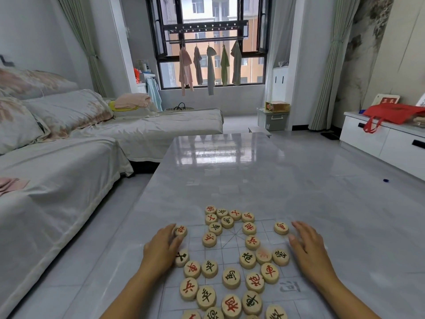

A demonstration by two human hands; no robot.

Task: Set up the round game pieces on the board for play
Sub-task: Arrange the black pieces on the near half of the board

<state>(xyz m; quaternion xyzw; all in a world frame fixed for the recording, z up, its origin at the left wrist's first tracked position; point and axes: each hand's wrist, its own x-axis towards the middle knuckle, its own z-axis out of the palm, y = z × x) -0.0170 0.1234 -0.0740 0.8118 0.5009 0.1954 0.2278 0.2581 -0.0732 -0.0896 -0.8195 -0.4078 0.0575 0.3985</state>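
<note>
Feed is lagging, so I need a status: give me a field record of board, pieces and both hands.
board: grid sheet on grey table
pieces: round wooden discs, red and black characters, scattered out of order
left hand: at board's left edge, fingers touching a red-marked piece
right hand: open, at right edge, holding nothing
setup: not yet done

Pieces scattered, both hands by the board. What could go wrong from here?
1. The round pieces lie packed close; the left hand or right hand could knock neighbours while sorting.
2. The thin board on the glossy table may slide under pushes.
3. The edge piece by the left hand could slip off the board.
</note>
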